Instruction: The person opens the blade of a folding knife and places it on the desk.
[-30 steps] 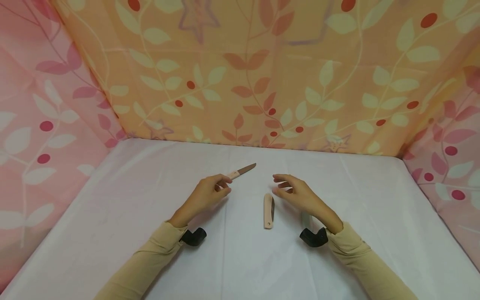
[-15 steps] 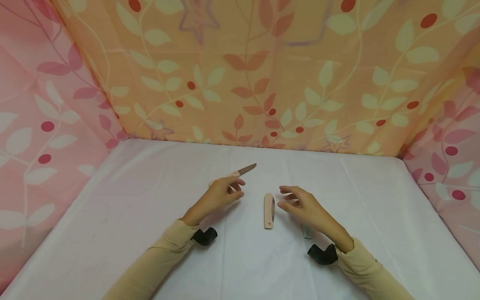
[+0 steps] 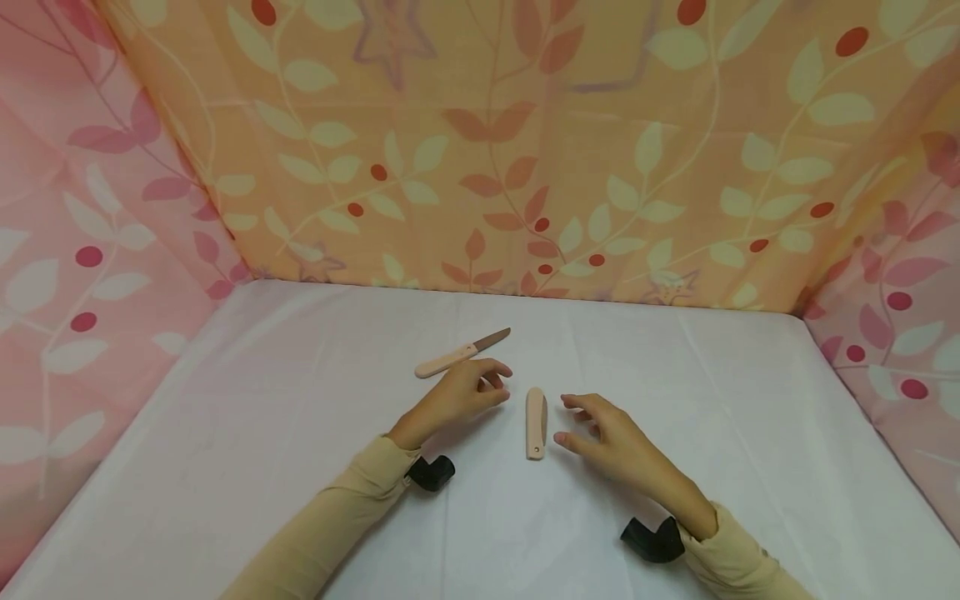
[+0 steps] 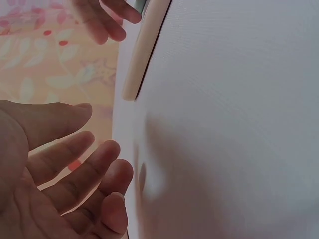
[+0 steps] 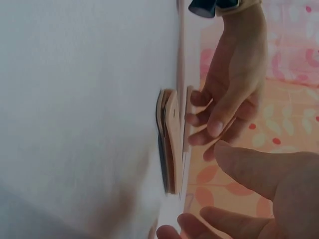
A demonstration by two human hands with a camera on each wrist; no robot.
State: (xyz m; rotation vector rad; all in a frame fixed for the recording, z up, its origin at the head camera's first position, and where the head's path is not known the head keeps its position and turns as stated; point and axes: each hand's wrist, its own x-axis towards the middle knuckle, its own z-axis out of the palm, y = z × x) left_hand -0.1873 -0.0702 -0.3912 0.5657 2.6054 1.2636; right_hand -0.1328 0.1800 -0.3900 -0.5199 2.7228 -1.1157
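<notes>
A folded pocket knife [image 3: 535, 425] with a pale pinkish handle lies on the white cloth between the two hands. My left hand [image 3: 457, 393] hovers left of it, fingers loosely bent and holding nothing. On the other side my right hand [image 3: 618, 440] hangs with thumb and fingers apart, close to the folded knife but not touching it. Beyond the left hand lies a second knife [image 3: 442, 362], its blade unfolded toward the upper right; that hand overlaps part of its handle. In the left wrist view, a greyish-green thing [image 4: 140, 5] peeks out behind the folded knife [image 4: 145, 57], its kind unclear.
White cloth [image 3: 337, 500] covers the table. An orange leaf-patterned curtain [image 3: 480, 150] closes off the back, with pink patterned cloth [image 3: 97, 208] at the left and right sides. Black devices [image 3: 652, 542] sit at both wrists.
My left hand has moved right and slightly nearer, away from the unfolded knife toward the folded one. My right hand has drawn down toward the person, now covering a greyish thing glimpsed earlier beneath it.
</notes>
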